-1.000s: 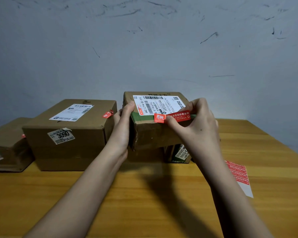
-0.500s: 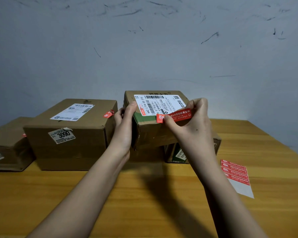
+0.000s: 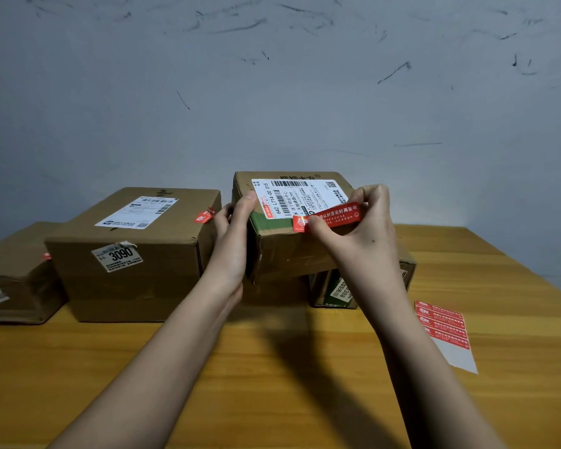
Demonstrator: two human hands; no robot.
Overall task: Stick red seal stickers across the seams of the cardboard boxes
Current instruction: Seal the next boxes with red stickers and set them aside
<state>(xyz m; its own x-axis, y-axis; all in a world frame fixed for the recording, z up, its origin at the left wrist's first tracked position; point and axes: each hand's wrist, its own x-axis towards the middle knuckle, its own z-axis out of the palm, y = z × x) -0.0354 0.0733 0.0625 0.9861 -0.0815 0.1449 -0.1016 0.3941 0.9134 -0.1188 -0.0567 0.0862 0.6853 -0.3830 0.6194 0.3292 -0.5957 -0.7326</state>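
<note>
A small cardboard box (image 3: pixel 289 251) with a white shipping label and green tape is tilted toward me, resting on another box. My left hand (image 3: pixel 237 234) grips its left edge, thumb on top. My right hand (image 3: pixel 363 234) pinches a red seal sticker (image 3: pixel 331 213) along the box's near top edge; the sticker's left end touches the cardboard under my thumb, while its right end is lifted between my fingers. A sheet of red seal stickers (image 3: pixel 444 325) lies on the wooden table (image 3: pixel 272 384) to the right.
A larger box marked 3090 (image 3: pixel 133 254) stands to the left with a red sticker (image 3: pixel 204 217) on its top right edge. A low box (image 3: pixel 10 280) sits at far left. A green-printed box (image 3: pixel 337 291) lies under the held one. A grey wall is behind.
The box has tilted up a little and the sticker's right end has risen, so it now slants across the near top edge. My left hand has kept its grip.
</note>
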